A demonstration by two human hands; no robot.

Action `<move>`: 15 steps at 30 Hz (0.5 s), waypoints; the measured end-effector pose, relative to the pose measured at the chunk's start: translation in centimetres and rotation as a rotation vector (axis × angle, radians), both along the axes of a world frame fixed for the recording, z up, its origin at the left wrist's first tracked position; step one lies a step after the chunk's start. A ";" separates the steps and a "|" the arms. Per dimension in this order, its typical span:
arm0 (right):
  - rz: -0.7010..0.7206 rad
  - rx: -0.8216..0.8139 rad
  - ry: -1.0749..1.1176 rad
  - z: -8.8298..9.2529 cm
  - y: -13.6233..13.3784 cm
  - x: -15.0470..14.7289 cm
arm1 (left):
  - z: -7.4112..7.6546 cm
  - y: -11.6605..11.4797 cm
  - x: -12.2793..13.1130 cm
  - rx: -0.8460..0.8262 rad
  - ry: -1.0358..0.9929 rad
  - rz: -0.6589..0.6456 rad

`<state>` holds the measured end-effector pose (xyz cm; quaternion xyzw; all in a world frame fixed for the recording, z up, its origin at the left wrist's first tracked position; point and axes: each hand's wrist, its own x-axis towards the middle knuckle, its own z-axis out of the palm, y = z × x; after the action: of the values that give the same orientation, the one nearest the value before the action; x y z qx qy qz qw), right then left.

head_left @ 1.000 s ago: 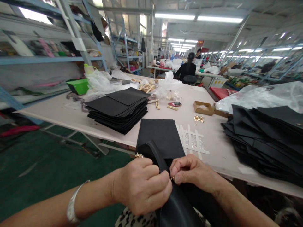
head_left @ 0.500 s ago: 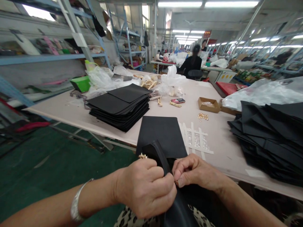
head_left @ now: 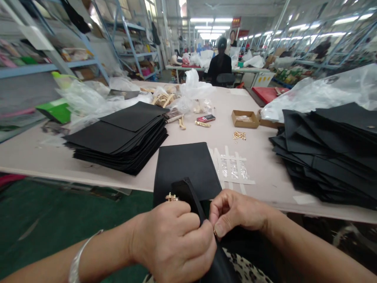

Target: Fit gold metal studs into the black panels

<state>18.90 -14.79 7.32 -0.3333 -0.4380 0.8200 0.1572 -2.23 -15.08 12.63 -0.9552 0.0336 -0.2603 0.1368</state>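
Observation:
My left hand point(head_left: 176, 241) is wrapped round a folded black leather-like panel point(head_left: 193, 198) that hangs down into my lap. Several small gold-coloured metal pieces point(head_left: 171, 197) stick out above that hand's fingers. With thumb and forefinger, my right hand point(head_left: 235, 214) pinches a small gold-coloured metal piece point(head_left: 215, 233) against the panel's edge, right beside my left fingertips. Most of this piece is hidden by the fingers. Just beyond both hands, another flat black panel point(head_left: 185, 163) lies at the table's near edge.
On the table point(head_left: 259, 157) are a left stack of black panels point(head_left: 123, 137), a right stack point(head_left: 326, 153), loose gold pieces point(head_left: 239, 135), a cardboard box point(head_left: 245, 119), a phone point(head_left: 206, 118) and taped clear strips point(head_left: 234, 169). A person point(head_left: 220, 65) sits farther back.
The camera view has turned, so table and stacks sit farther left in the picture. Both hands keep their grip on the black panel, and the right still pinches at its edge.

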 end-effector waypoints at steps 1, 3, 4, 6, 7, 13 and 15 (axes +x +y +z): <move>0.009 -0.015 0.000 -0.2 0.1 0.0 | -0.1 0.2 0.2 -0.006 0.008 -0.013; 0.020 -0.043 -0.003 -0.6 0.2 0.1 | -0.4 0.6 0.5 -0.027 0.031 -0.035; 0.020 -0.058 -0.006 -0.8 0.2 0.2 | -0.6 0.7 0.6 -0.039 0.043 -0.041; 0.012 -0.085 -0.007 -1.1 0.1 0.3 | -0.8 0.8 0.9 -0.065 0.057 -0.049; 0.009 -0.093 -0.006 -1.2 0.0 0.5 | -0.9 0.9 1.0 -0.081 0.062 -0.050; -0.066 -0.117 0.011 -2.6 -0.1 1.5 | -1.7 1.8 2.9 -0.151 0.085 -0.065; -0.106 -0.130 0.003 -2.9 0.0 2.3 | -2.0 2.3 3.8 -0.163 0.118 -0.083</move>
<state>21.15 -14.74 4.38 -0.3640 -0.3653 0.8378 0.1791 1.58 -12.83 10.63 -0.9746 0.0599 -0.2111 0.0457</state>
